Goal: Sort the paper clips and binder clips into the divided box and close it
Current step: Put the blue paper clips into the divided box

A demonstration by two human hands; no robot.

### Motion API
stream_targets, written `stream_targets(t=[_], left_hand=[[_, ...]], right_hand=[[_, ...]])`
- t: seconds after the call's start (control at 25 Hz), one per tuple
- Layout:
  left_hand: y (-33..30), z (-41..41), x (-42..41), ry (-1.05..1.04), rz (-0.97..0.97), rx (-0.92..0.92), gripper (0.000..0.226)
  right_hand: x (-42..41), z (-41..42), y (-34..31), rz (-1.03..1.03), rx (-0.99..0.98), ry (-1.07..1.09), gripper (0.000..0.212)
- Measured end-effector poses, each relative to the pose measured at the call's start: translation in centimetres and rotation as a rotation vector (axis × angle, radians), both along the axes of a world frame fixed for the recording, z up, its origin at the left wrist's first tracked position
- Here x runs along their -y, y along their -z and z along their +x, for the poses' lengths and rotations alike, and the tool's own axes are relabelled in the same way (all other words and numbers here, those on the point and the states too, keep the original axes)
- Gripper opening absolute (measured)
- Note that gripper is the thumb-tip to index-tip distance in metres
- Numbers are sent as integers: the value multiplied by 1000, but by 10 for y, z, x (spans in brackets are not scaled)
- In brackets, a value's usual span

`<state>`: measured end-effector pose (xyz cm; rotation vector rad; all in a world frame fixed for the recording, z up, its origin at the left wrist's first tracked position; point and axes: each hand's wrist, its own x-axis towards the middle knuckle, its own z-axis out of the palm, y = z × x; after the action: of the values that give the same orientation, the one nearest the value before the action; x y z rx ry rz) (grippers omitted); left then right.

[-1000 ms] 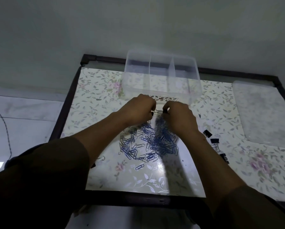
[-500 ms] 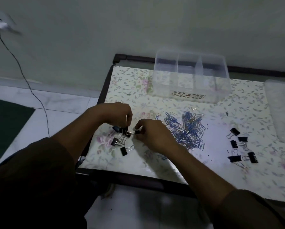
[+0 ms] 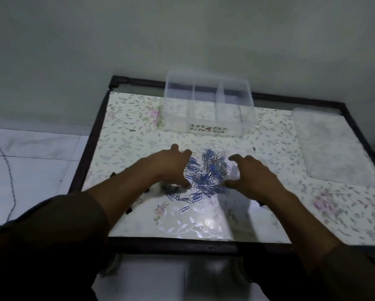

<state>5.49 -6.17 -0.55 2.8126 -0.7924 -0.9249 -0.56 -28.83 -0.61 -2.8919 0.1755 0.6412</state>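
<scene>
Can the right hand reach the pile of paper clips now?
Probably yes: the right hand is open just beside the pile of paper clips, and nothing lies between them.

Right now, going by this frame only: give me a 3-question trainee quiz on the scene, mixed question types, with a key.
1. True or false: the clear box already holds paper clips.
2. Multiple choice: the lid lies A) on the box, B) flat on the table to the right of the box, C) under the left hand.
3. Fill in: the left hand and right hand are spread open on either side of the pile of blue ____.

Key: 1 false, its compartments look empty; 2 B; 3 paper clips.
</scene>
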Motion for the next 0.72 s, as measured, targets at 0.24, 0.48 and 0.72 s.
stream_targets(t=[0.24, 0.48, 0.72], left_hand=[[20, -9, 36, -18, -187, 149, 51], [25, -3, 52, -175, -395, 128, 31], [20, 1, 48, -290, -554, 111, 17]], right_hand=[[-14, 4, 23, 157, 134, -93, 60], [-22, 18, 29, 366, 232, 12, 32], [-22, 19, 24, 435, 323, 94, 23]])
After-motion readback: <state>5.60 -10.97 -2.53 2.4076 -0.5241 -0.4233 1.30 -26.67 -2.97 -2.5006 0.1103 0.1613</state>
